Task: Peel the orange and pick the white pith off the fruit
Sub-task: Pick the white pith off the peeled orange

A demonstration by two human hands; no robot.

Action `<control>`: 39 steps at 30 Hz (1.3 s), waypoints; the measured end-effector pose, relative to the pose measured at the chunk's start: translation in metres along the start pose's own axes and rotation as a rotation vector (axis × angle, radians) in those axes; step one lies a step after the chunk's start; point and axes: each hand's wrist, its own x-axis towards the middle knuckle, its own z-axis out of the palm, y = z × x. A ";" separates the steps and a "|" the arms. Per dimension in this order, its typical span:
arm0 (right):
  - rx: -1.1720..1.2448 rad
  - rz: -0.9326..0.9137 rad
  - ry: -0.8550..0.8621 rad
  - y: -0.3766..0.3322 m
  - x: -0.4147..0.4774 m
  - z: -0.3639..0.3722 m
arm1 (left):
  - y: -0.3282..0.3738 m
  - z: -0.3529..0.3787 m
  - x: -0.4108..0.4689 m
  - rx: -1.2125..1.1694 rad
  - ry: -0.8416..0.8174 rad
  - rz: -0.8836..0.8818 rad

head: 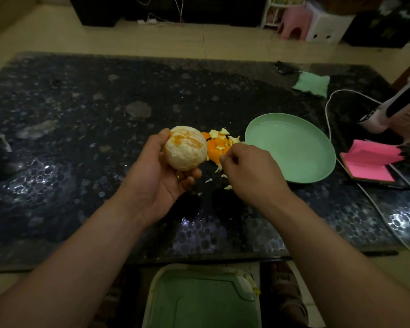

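Note:
My left hand (159,171) grips the peeled orange (185,147) from below and the side, above the dark table. The fruit is pale with white pith over most of it and orange flesh showing near the top. My right hand (251,169) hovers just right of the fruit with its fingers curled and fingertips pinched together; a small bit of pith seems to sit between them, too small to be sure. A heap of orange peel pieces (219,144) lies on the table behind my right hand. Small pith scraps (226,185) are scattered below it.
A light green plate (294,150) sits to the right of the peel heap. Farther right lie a pink sticky-note pad (372,162), a white cable (329,110) and a green cloth (313,85). A green bin lid (199,299) stands under the table's near edge.

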 end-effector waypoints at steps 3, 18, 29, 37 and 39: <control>0.095 -0.010 0.021 -0.003 -0.003 -0.006 | 0.000 0.001 0.001 -0.003 0.006 0.010; 0.549 0.020 -0.164 -0.023 -0.021 -0.027 | -0.001 0.004 -0.003 0.097 0.008 0.115; 0.395 -0.002 -0.084 -0.022 -0.021 -0.017 | -0.008 0.014 -0.006 0.217 0.079 0.198; 0.521 -0.053 -0.033 -0.023 -0.024 -0.019 | -0.002 0.007 -0.006 0.084 0.013 0.098; 0.564 -0.060 -0.045 -0.022 -0.023 -0.020 | 0.000 0.006 -0.006 0.047 0.004 0.068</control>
